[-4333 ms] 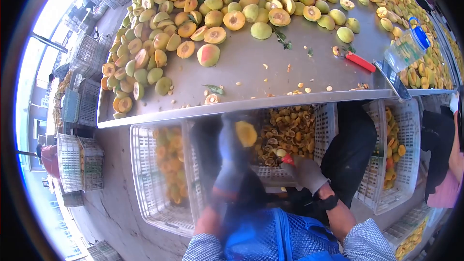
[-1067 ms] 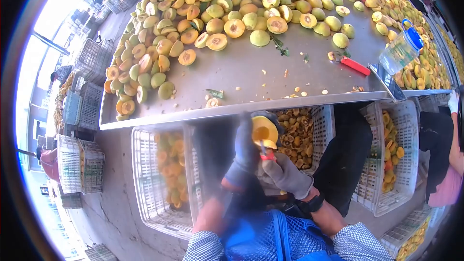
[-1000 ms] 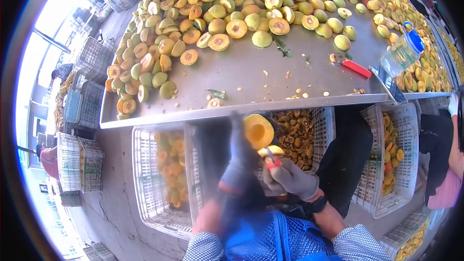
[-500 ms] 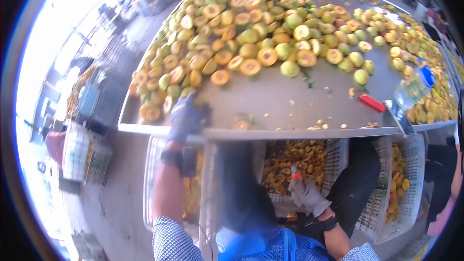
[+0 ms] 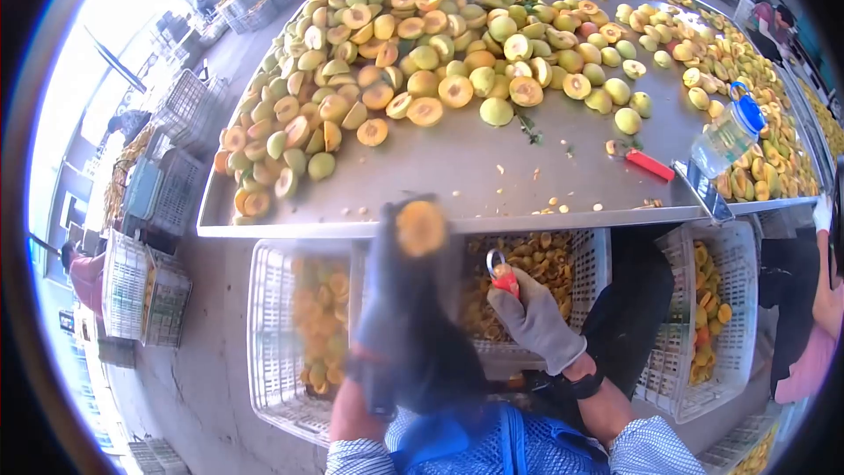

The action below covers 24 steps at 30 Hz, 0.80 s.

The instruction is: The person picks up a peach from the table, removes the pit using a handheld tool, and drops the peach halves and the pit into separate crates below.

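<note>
My left hand, gloved and smeared by motion, is in front of the table's near edge. It holds a peach half with the orange cut face showing. In a grey glove, my right hand is closed around the red handle of a pitting spoon; its metal loop points up. Below that spoon, a crate holds many small yellow-brown pieces. Many whole-looking and halved peaches are heaped on the metal table beyond my hands.
A red-handled tool, a phone-like flat object and a blue-lidded bottle lie at the table's right. White crates of fruit stand at left and right. Another person's arm shows at far right.
My left hand has come back from the heap's left edge toward my body, now with a peach half. My right hand has risen with the pitting spoon.
</note>
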Each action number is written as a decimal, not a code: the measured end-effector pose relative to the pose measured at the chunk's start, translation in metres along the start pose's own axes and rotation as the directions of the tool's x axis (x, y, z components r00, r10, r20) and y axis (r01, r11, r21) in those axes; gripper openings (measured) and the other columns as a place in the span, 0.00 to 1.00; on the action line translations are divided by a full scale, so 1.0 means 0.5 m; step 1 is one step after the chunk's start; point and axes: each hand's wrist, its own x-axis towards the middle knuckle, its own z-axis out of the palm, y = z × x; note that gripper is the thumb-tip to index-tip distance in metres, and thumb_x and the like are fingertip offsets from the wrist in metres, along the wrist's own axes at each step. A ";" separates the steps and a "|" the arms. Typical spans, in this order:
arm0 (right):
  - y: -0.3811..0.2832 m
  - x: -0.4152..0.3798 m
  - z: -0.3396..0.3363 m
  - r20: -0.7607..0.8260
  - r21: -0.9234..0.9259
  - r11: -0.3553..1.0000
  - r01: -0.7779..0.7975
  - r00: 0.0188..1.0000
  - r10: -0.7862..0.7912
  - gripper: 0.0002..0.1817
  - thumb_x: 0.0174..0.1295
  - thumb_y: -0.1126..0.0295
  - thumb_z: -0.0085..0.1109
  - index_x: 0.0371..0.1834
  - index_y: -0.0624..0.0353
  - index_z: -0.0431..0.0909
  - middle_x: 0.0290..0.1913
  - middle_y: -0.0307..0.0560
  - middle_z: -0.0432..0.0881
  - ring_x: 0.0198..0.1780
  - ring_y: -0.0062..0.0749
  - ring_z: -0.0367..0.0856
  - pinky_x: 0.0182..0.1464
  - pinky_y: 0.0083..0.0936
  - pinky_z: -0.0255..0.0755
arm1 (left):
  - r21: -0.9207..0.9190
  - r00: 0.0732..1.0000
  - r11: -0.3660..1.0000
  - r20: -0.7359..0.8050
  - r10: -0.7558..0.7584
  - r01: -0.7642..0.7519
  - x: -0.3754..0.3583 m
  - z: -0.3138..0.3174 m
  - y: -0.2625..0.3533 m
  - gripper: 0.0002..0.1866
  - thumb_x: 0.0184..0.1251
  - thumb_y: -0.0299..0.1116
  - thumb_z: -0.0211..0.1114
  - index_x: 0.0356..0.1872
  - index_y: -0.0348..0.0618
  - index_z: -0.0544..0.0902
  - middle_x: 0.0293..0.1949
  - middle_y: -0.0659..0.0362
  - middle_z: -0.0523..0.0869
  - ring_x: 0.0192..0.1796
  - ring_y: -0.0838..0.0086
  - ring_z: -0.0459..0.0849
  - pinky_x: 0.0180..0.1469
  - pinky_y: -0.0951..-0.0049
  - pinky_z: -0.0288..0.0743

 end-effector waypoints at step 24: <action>0.004 -0.012 0.022 0.189 0.200 0.974 -0.108 0.980 0.070 0.18 0.72 0.55 0.48 0.43 0.60 0.78 0.29 0.36 0.78 0.33 0.20 0.74 0.37 0.23 0.69 | 0.611 0.710 0.753 0.416 -0.568 0.245 -0.011 0.063 0.026 0.23 0.77 0.48 0.51 0.40 0.36 0.82 0.32 0.62 0.82 0.36 0.80 0.78 0.42 0.77 0.74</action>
